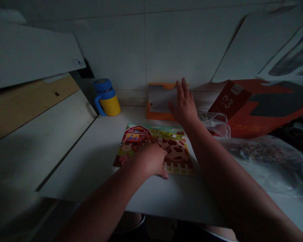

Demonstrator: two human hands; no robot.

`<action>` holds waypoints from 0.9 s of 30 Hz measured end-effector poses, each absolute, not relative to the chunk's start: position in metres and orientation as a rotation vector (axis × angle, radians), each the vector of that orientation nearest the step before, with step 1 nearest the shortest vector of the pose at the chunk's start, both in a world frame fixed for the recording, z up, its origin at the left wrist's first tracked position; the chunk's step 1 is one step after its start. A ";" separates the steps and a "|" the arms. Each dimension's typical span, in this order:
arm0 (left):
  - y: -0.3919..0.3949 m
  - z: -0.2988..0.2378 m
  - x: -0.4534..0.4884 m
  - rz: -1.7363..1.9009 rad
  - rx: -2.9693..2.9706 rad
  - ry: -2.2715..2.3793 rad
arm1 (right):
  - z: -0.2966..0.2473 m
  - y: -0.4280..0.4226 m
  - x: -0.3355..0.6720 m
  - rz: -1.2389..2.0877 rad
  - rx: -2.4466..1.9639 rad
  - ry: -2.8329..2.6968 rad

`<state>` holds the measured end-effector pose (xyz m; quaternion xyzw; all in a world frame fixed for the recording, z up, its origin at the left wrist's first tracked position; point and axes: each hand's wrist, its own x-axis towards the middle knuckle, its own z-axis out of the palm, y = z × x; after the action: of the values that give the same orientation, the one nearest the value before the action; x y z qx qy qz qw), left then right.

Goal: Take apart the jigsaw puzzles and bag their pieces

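A colourful farm puzzle picture (155, 148) with a red barn and a spotted cow lies flat on the white table (98, 168). My left hand (151, 160) rests on its lower middle, fingers curled down against it. My right hand (184, 104) reaches further back with fingers stretched out, touching an orange box (159, 104) with a grey front that stands by the wall.
A yellow mug with a blue lid (106, 98) stands at the back left. A red box marked C3 (244, 107) and clear plastic bags (265, 158) of small pieces lie to the right. Boards lean on the left.
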<state>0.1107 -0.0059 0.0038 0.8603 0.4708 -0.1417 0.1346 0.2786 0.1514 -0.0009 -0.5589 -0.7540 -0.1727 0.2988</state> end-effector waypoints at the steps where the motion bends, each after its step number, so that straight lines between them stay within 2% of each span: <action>1: -0.007 0.006 0.112 -0.423 2.497 1.354 | -0.003 0.153 0.280 -0.453 -1.491 -1.997; 8: -0.012 0.009 0.117 -0.367 2.504 1.376 | -0.017 0.162 0.287 -0.324 -1.476 -2.136; 16: -0.008 0.008 0.120 -0.392 2.532 1.358 | -0.035 0.172 0.279 0.041 -1.508 -2.443; 27: -0.003 -0.001 0.119 -0.384 2.602 1.363 | -0.019 0.170 0.290 0.348 -1.296 -2.523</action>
<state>0.1194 -0.0033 -0.0008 0.8748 0.4582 -0.1292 0.0896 0.2900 0.1701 -0.0190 -0.4491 -0.8739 0.1206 0.1416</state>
